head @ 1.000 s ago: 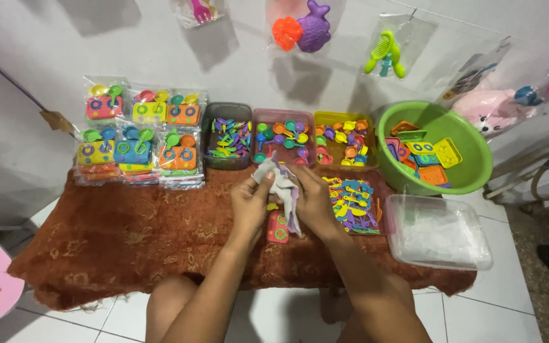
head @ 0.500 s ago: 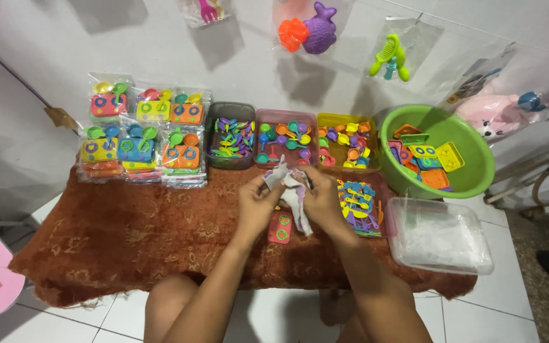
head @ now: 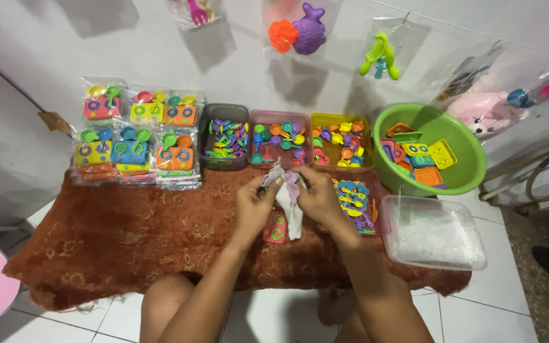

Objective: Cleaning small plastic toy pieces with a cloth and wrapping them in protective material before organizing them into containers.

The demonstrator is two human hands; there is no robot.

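Packing step at table [head: 128, 241] centre: left hand [head: 255, 206] and right hand [head: 316, 195], fingers pinching a clear plastic bag [head: 289, 203], spread its mouth. Next, judged: slip in the pink toy stove [head: 275, 227], at 6 o'clock beneath.

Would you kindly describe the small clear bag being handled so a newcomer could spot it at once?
Start at the reddish-brown cloth covering the low table, then look to its middle, just below the pink tray. The clear plastic bag hangs between the left hand and right hand. Unlike the filled packs at the far left, it is limp and held up.
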